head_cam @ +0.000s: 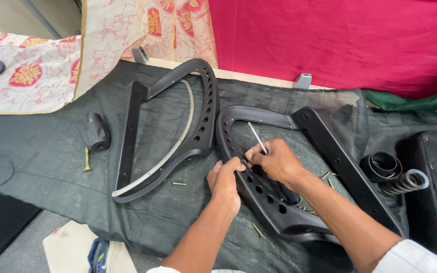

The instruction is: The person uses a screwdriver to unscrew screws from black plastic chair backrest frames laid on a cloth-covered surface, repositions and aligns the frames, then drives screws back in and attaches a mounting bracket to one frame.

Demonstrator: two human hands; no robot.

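Your left hand (224, 181) and right hand (275, 162) sit close together on the curved edge of the right black frame (330, 146), so between them you have almost no room. The thin metal tool (257, 137) stands up from your right hand and blocks the way from above. To the left, the second black frame (198, 121) lies near, with only a narrow strip of dark cloth (41, 151) between the two frames. Loose screws (179, 184) lie on this strip. On the right, the coiled black spring (403, 183) is in the way. The cloth toward you is open.
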